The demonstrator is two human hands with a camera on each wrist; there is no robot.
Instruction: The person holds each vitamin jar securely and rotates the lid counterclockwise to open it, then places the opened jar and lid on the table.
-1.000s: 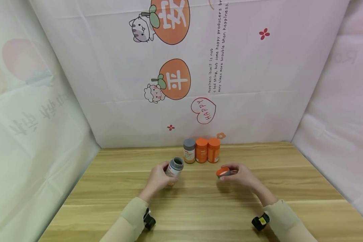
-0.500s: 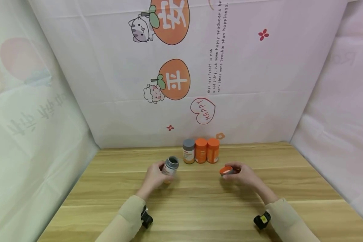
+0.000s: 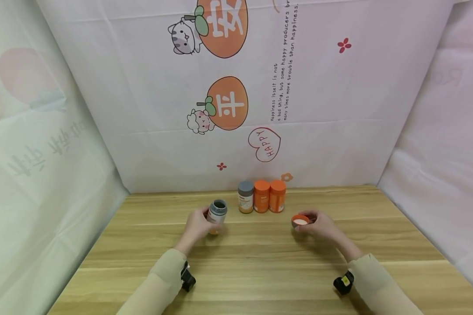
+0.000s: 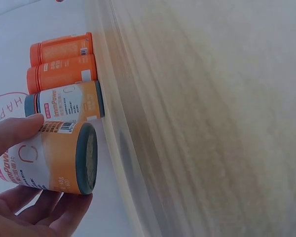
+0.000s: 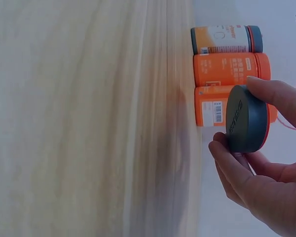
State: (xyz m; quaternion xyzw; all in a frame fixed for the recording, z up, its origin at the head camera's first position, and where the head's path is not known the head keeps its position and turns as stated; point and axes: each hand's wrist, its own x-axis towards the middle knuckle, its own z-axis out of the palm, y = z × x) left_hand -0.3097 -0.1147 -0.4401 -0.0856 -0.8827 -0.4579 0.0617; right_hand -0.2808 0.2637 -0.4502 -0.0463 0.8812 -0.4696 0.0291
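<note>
My left hand (image 3: 197,227) grips an uncapped supplement bottle (image 3: 217,215), its grey threaded mouth tilted a little and facing up. In the left wrist view the bottle (image 4: 54,160) has a white and orange label and a dark grey base, with the thumb on one side and fingers around the other. To the right, my right hand (image 3: 322,226) pinches the bottle cap (image 3: 299,221) above the table, its orange rim and white inner liner upward. The right wrist view shows the dark grey top of the cap (image 5: 247,121) with raised lettering, held between thumb and fingers.
Against the back wall stand a grey-capped bottle (image 3: 246,197) and two orange bottles (image 3: 262,197), side by side. The wooden table (image 3: 244,271) ends at white printed cloth (image 3: 319,148) behind and on both sides.
My left hand has carried the bottle left and slightly farther back. My right hand has moved the cap to the right, and its inside now faces more upward. The standing bottles stay put.
</note>
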